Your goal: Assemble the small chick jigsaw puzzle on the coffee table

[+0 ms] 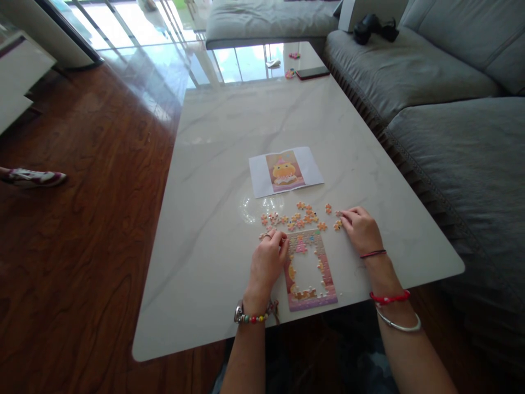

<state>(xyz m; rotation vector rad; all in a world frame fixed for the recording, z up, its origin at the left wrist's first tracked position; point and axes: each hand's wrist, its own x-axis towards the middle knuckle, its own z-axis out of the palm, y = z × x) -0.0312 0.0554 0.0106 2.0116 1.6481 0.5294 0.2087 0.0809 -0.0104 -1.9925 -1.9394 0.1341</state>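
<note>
A partly filled jigsaw puzzle [311,302] lies near the table's front edge, its border joined and its middle open. Beside its upper left corner is my left hand [267,260], fingers drawn together; whatever they may hold is hidden. To the right of the loose puzzle pieces [301,223], my right hand [363,231] pinches a small puzzle piece [338,213] at its fingertips. Just below that pinch another piece [337,225] rests on the table. Behind the loose pieces lies a creased paper sheet [260,178] with a printed picture of an orange cake-like figure.
The glossy white marbled table [213,153] reflects the window light. At its far end are a dark phone [313,72] and some small items. A grey sofa [459,148] runs along the right side. Someone's shoe [36,177] shows on the wooden floor at left.
</note>
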